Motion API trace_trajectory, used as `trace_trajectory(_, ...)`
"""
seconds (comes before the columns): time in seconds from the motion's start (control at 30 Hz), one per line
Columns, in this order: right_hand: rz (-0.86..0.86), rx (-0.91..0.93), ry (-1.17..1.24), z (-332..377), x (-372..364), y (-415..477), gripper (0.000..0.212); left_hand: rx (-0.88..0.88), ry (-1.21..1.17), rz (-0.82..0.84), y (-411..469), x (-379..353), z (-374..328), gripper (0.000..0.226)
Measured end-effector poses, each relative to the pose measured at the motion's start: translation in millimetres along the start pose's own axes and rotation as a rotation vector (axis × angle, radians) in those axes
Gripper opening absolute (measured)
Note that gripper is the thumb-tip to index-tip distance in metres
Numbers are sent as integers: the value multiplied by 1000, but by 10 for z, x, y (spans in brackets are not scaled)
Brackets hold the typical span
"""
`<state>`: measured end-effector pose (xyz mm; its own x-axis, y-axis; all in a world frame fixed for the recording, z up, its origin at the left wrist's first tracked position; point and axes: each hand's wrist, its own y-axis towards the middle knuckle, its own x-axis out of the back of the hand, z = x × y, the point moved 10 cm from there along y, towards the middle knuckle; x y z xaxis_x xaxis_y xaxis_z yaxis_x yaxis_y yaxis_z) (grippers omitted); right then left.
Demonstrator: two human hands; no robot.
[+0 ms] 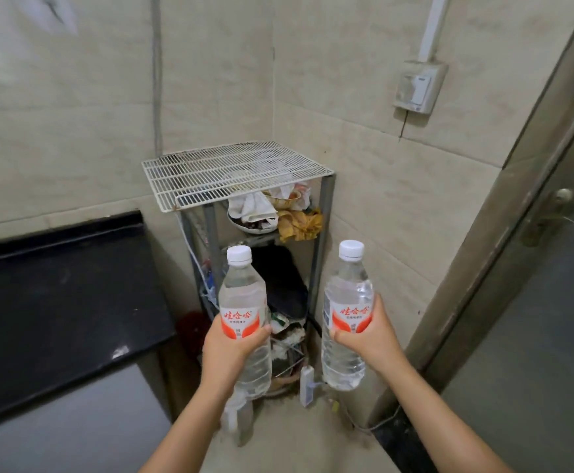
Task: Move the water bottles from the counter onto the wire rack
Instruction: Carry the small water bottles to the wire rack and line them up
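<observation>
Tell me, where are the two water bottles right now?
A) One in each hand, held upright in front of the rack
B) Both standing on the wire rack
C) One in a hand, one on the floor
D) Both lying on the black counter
A: the left hand grips one bottle and the right hand the other bottle, caps up; the rack top is bare.

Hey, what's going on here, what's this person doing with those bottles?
A person is carrying two capped water bottles, both upright. The left hand grips one bottle around its red label, and the right hand grips the other bottle the same way. They are held in front of a wire rack in the tiled corner, whose top shelf is bare. The black counter is to the left. Neither bottle is on the rack yet.
</observation>
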<state>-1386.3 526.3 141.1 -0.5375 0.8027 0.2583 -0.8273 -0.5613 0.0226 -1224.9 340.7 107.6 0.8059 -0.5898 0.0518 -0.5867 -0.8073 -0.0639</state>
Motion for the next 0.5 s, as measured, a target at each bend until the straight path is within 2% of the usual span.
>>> trace_trajectory(0.13,52,52,-40,121,-159,555,73,-44,-35,-41,535,2,-120,42)
trace_trajectory(0.33,-2,179,-36,691,-179,1514,72,-161,-103,-32,1471,-162,-655,44)
trace_trajectory(0.47,-111,290,48,1047,-87,2051,73,-256,-157,-35,1974,-178,-1063,66)
trace_trajectory(0.5,-124,312,74,1084,-75,2160,74,-273,-180,-39,2085,-169,-1139,64)
